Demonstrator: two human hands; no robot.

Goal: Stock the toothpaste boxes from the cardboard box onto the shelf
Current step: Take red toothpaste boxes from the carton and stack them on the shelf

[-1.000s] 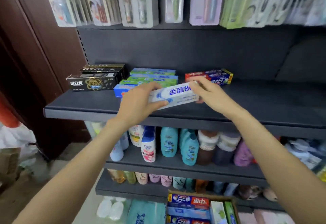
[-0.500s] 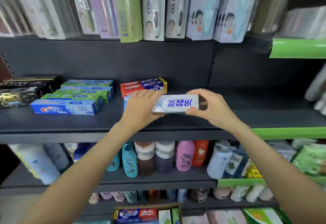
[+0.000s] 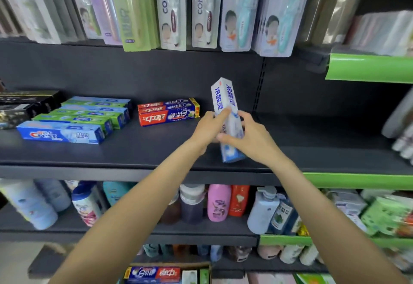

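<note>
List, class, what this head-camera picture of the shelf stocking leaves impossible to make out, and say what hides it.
- White toothpaste box: its middle is covered by the left hand and right hand.
- Cardboard box: cut off by the bottom edge, so its count is unknown.
- Black boxes: cut off at the left edge, print blurred.
- Bottles at far right: motion-blurred, labels unreadable.

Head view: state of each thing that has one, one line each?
White toothpaste box: held by both hands, tilted near upright, over the shelf.
Left hand: grips the box's left side.
Right hand: grips the box low down.
Red toothpaste boxes: stacked flat on the shelf.
Crest box: lying flat at the shelf's front.
Cardboard box: open, toothpaste boxes inside.
Shelf: partly stocked.
</note>
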